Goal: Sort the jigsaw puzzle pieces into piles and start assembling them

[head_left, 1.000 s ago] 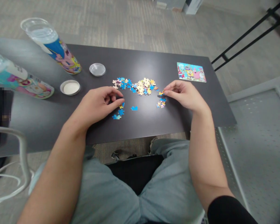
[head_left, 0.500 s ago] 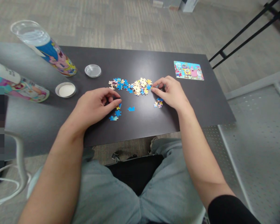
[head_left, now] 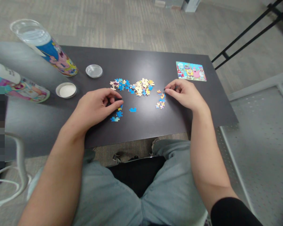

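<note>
My right hand (head_left: 185,92) is right of the piece pile, thumb and forefinger pinched on a small dark-looking puzzle piece at their tips. Just left of and below those fingertips lies a small group of puzzle pieces (head_left: 160,104), orange, blue and pinkish. My left hand (head_left: 100,105) rests on the table, fingers curled and thumb a little apart from the forefinger. By its thumb runs a short column of blue and yellow pieces (head_left: 119,114), partly hidden. A lone blue piece (head_left: 133,110) lies between my hands. Beyond them spreads the heaped puzzle pile (head_left: 142,87), many pieces pale side up.
A cartoon picture card (head_left: 191,71) lies at the far right of the dark table (head_left: 136,127). On the left stand two cartoon-printed clear tubes (head_left: 61,61), one cut off by the frame. Near them are a clear lid (head_left: 94,71) and a white-filled lid (head_left: 66,90).
My right hand has moved right, away from the pile's edge. More pieces now show above the small right group, some with orange. My left hand has stayed in place.
</note>
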A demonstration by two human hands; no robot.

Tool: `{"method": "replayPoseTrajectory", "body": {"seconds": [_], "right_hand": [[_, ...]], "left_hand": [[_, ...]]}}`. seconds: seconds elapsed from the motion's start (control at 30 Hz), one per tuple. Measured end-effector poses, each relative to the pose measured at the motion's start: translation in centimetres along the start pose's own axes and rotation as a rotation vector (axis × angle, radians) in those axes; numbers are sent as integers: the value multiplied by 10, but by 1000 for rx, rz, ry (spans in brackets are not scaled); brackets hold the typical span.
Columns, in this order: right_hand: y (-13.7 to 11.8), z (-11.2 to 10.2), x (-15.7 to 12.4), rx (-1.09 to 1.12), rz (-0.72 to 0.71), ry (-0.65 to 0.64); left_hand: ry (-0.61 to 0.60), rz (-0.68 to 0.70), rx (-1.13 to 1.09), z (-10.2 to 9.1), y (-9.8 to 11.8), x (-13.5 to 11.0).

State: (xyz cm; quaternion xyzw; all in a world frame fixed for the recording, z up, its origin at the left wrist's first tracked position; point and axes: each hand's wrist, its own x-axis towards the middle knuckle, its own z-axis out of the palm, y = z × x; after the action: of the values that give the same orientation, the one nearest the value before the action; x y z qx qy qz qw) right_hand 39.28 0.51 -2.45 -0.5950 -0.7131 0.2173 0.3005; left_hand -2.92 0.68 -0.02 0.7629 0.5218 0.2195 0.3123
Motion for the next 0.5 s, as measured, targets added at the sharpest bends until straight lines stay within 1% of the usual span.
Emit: {"method": "replayPoseTrajectory", "body": {"seconds": [0.23,0.37,0.5], "right_hand": [[-28,31,9,-60,-130,-3],[-33,48,14,-109,-107,24],[-35,55,19,-113,-73,68]], "left_hand": [[4,-7,14,1,0,0],[5,-20,24,1,1,-1],[-8,-21,33,0,4,-3]]}}
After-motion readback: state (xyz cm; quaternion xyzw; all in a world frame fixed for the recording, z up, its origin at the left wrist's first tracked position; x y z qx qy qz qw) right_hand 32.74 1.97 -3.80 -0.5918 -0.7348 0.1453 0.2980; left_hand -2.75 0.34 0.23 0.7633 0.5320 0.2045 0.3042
